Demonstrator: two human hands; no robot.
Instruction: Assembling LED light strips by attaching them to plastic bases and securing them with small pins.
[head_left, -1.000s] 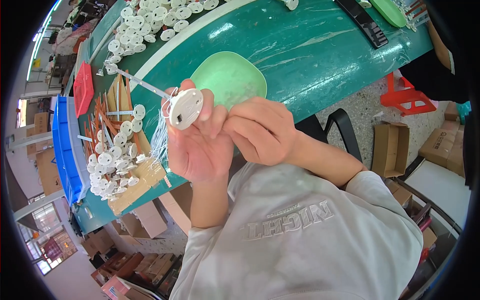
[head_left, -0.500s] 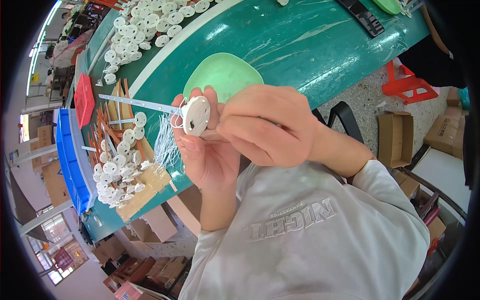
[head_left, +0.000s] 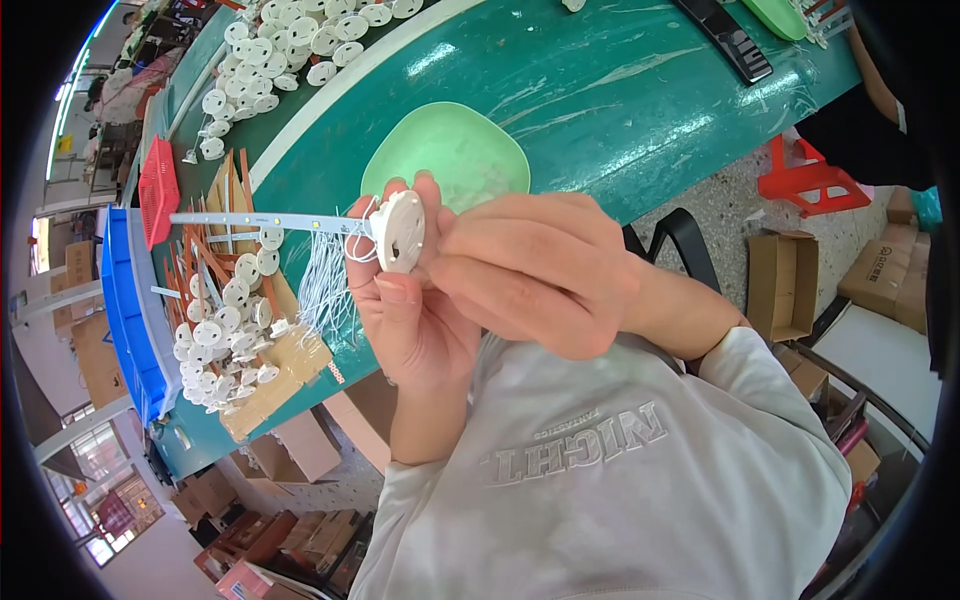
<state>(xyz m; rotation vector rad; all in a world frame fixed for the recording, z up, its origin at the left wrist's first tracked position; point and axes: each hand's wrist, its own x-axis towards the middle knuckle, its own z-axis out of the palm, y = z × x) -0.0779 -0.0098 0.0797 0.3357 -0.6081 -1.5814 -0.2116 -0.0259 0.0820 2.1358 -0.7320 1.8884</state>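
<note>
My left hand [head_left: 415, 310] is closed around the edge of a white round plastic disc [head_left: 404, 232], thumb at the near side and fingers behind. A narrow LED strip [head_left: 255, 221] sticks out leftward from behind the disc, and thin white wire loops [head_left: 358, 244] hang where the two meet. On the right, my right hand [head_left: 545, 270] pinches thumb and fingers together close against the disc's right edge. Whatever those fingertips hold is hidden or too small to name. Beyond the hands lies a light green dish [head_left: 405, 150] with small clear pieces in it.
Left on the green table [head_left: 590, 110] lie a pile of white discs with strips [head_left: 225, 330], a bundle of white wires [head_left: 325, 285] and cardboard [head_left: 290, 385]. Beyond are a blue tray [head_left: 130, 320], a red basket [head_left: 157, 190] and more discs [head_left: 290, 40]. A red stool [head_left: 815, 185] stands right.
The LED strip has swung from slanting down toward the disc to nearly level. The disc sits slightly further right, and the right hand slightly lower, still pinching beside it.
</note>
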